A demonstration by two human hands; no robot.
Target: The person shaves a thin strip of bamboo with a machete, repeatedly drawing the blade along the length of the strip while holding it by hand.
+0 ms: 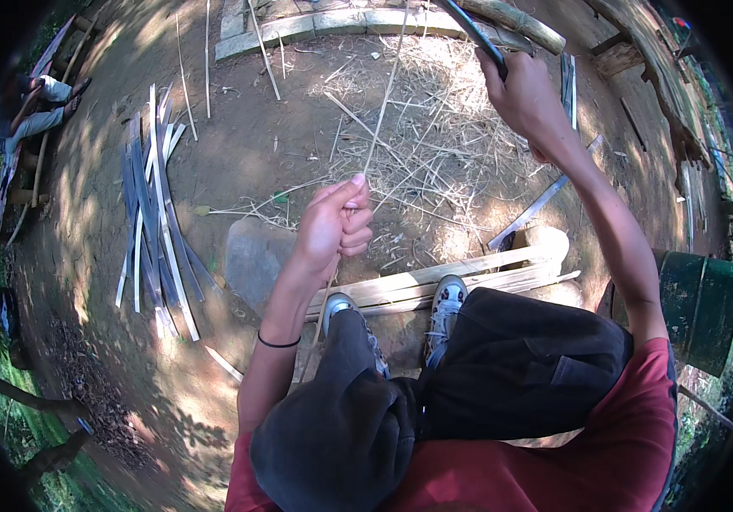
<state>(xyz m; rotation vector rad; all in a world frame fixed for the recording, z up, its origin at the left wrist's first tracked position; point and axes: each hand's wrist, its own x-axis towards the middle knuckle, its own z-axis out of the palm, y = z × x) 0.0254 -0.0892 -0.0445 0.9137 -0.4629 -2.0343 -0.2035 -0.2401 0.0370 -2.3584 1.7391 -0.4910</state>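
My left hand (336,224) is closed around a thin bamboo strip (388,90), the thumb pressed on top of the fingers. From the fist the strip runs up past the top of the picture, and its lower part hangs beside my left shin. Raised at the upper right, my right hand (527,98) grips a long, narrow dark tool (475,38). It looks like a knife, but its far end lies outside the picture, so I cannot tell for certain. The tool and the strip are apart. Pale shavings (434,162) litter the ground beyond my hands.
Split bamboo lengths (503,271) lie across by my shoes, next to a grey stone (255,260). Many long slats (157,213) are heaped at left. A green drum (697,307) stands at right. A stone curb (341,23) crosses the back; a person (29,115) sits far left.
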